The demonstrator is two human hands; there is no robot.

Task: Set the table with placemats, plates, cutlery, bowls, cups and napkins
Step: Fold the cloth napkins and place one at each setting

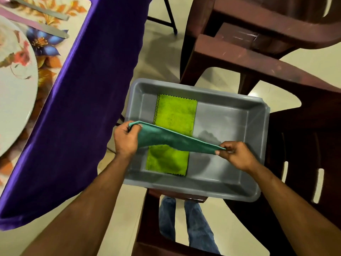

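A teal cloth napkin [171,139] is stretched above a grey plastic bin [230,115]. My left hand [125,139] grips its left end and my right hand [234,154] pinches its right corner. Under it, a folded lime-green napkin [175,111] lies flat on the bin's floor, left of centre. At the far left, a floral placemat [48,58] lies on the table, with a white floral plate [14,74] on it and two pieces of cutlery [53,31] beside the plate.
The bin rests on a dark brown plastic chair [304,126]; another brown chair [258,34] stands behind it. A purple tablecloth [88,100] hangs off the table edge to the left. My jeans-clad legs [184,222] stand on the pale tiled floor below.
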